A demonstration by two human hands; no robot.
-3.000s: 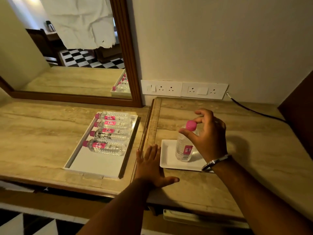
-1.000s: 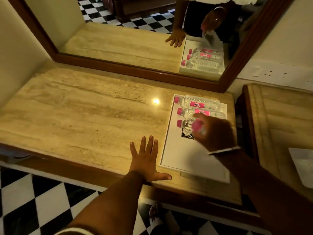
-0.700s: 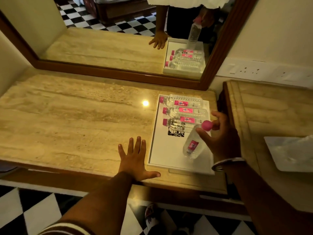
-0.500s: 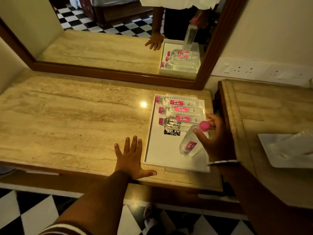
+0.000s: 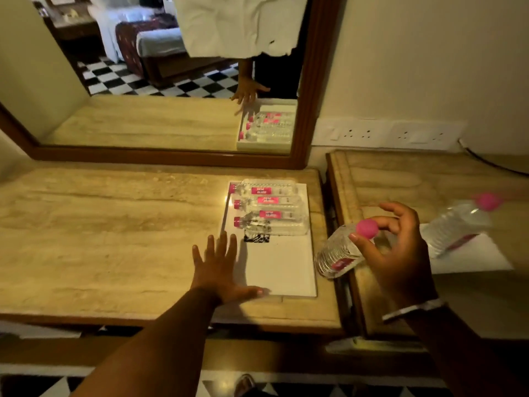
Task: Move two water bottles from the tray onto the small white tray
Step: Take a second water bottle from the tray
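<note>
Head view. Right hand [image 5: 398, 253]: fingers pinch the pink-capped clear plastic water bottle [image 5: 340, 253], tilted in the air between long white tray [image 5: 283, 270] and small white tray [image 5: 472, 260]. Left hand [image 5: 220, 270]: flat, fingers spread, on beige marble counter [image 5: 100, 239], thumb touching the long tray. One blurred bottle [image 5: 455, 224] stands on the small tray; three bottles [image 5: 269, 207] lie in the long one.

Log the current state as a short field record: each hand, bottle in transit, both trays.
left hand: flat on the counter, thumb on the large white tray edge
right hand: gripping the carried water bottle near its pink cap, tilted, between trays
large white tray: three bottles lying flat
small white tray: one bottle, blurred
remaining: place second bottle
</note>
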